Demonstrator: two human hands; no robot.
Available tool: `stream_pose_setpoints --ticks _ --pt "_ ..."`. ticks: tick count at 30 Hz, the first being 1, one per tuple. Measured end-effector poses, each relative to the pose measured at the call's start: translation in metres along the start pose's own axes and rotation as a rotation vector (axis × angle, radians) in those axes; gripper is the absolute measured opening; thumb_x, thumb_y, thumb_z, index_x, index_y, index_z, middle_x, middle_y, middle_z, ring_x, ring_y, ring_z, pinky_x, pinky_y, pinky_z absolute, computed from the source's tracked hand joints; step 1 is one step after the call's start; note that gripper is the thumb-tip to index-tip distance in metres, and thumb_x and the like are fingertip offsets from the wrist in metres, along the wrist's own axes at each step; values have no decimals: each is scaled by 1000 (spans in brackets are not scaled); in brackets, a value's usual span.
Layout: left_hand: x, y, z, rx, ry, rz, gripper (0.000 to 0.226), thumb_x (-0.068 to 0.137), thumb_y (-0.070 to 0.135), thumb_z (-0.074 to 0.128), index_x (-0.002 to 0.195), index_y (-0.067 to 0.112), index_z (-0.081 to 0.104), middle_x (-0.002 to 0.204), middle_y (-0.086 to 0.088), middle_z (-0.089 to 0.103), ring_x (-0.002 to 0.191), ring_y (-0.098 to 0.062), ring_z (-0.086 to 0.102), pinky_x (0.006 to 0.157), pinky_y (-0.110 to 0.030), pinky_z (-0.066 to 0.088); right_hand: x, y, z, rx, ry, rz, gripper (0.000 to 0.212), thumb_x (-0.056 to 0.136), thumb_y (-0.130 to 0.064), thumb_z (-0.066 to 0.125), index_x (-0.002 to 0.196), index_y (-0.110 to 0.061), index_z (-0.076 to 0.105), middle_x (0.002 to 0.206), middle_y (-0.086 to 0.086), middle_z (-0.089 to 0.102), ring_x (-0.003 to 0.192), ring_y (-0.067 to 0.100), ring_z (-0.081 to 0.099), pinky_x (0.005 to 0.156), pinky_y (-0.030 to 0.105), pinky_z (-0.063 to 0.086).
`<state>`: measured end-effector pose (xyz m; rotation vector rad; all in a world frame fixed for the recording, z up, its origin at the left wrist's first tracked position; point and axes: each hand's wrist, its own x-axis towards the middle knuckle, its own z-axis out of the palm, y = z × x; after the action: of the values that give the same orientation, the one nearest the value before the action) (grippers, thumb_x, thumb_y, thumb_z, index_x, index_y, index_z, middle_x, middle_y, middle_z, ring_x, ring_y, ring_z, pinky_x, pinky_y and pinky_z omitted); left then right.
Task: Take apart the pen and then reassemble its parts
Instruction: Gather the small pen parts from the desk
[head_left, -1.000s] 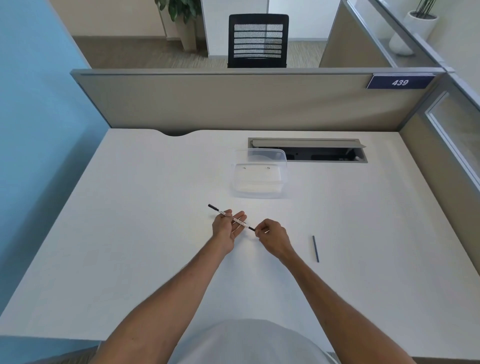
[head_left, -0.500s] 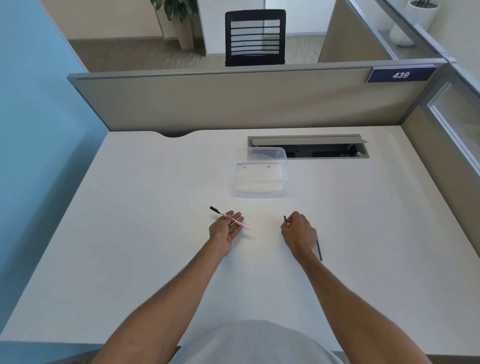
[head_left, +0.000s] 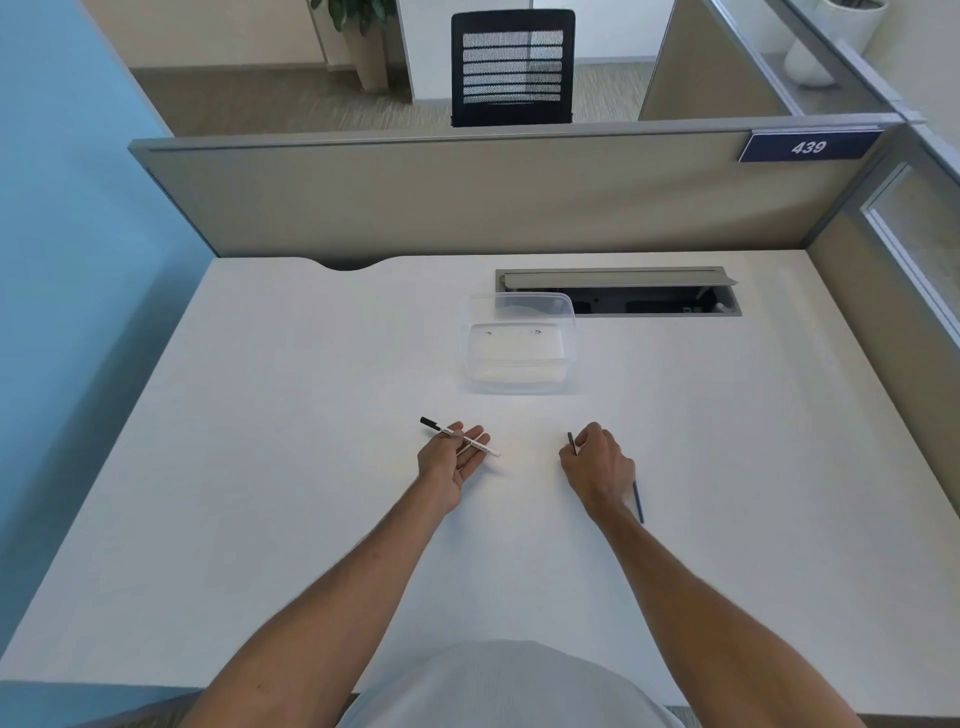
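Note:
My left hand (head_left: 451, 464) holds the white pen barrel (head_left: 460, 437), which has a black end pointing up-left and lies across my loosely curled fingers. About 200 pixels to the right, my right hand (head_left: 597, 470) pinches a small dark pen piece (head_left: 572, 443) that sticks up from the fingertips. A thin dark rod (head_left: 638, 502) lies on the white desk just behind the right hand, partly hidden by it.
A clear plastic container (head_left: 519, 345) stands on the white desk (head_left: 260, 467) beyond the hands. Behind it is an open cable tray slot (head_left: 618, 292). Grey partition walls close the back and right; a blue wall runs along the left.
My hands were together at the pen a second ago. The right hand has pulled away to the right with the small dark piece; the left hand keeps the barrel.

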<state>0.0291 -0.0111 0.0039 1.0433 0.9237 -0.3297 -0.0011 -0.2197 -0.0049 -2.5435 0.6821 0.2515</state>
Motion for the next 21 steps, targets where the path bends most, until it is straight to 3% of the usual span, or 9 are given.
stream_pose_setpoints --ticks 6,9,11,15,21 --pt "-4 0 -2 10 -32 48 39 115 3 46 153 0 53 146 -27 69 136 -43 69 121 -51 53 -6 0 1 43 81 -21 25 109 -31 58 117 -9 68 120 5 73 109 35 72 101 44 51" --pt "-10 -2 0 97 -36 169 27 115 8 51 141 2 57 140 -28 72 123 -41 74 117 -53 56 -10 -1 0 67 117 -32 22 108 -29 57 114 -11 69 118 3 74 107 33 72 101 46 52" --pt "-16 -5 1 164 -22 273 16 114 8 52 128 3 58 133 -29 75 124 -45 75 111 -54 59 -13 -3 0 74 132 -36 20 108 -27 56 111 -12 69 116 2 74 105 32 72 100 46 53" --pt "-28 -10 1 409 -74 511 17 114 8 52 125 -4 56 121 -27 79 115 -42 79 105 -57 62 -19 -8 -1 65 156 -74 16 107 -24 56 105 -13 68 109 -1 74 99 32 71 93 44 55" --pt "-44 -11 1 627 -101 676 19 116 17 50 123 1 57 121 -14 82 118 -31 79 105 -52 61 -26 -7 -1 86 137 -104 14 105 -22 58 104 -14 69 107 -1 75 99 31 72 89 42 55"
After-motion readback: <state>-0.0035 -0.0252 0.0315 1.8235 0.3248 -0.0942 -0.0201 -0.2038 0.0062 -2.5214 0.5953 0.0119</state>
